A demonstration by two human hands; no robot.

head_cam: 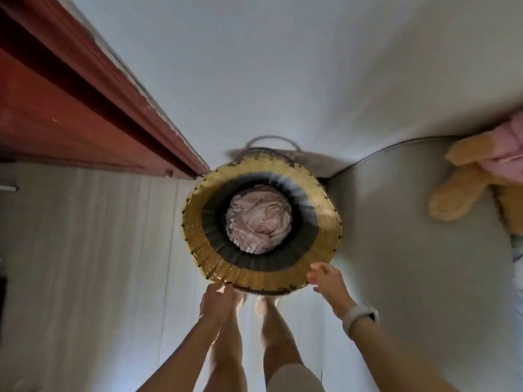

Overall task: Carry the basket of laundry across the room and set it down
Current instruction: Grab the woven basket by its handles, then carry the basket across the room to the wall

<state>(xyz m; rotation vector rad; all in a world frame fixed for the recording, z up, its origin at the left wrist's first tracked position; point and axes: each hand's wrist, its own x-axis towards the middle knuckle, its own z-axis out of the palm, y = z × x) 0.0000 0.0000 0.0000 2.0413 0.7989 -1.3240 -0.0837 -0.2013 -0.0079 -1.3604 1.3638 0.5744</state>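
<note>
Left hand (216, 302) grips one basket's (263, 274) rim; right hand (325, 281) spread beside it; one laundry (259, 223) bundle inside.

I see a woven wicker basket (261, 274), matt yellow rim, black band inside. Crumpled pink cloth (259, 223) fills it. Floor (93, 250) looks like pale wood planks, smooth. Door frame (85, 89) is red-brown painted wood. Fuzzy plush toy (464, 188).

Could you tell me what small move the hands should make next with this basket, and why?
Probably close the right hand on the basket rim: the left hand seems to be gripping the near edge, while the right's fingers look spread and blurred beside it.
</note>
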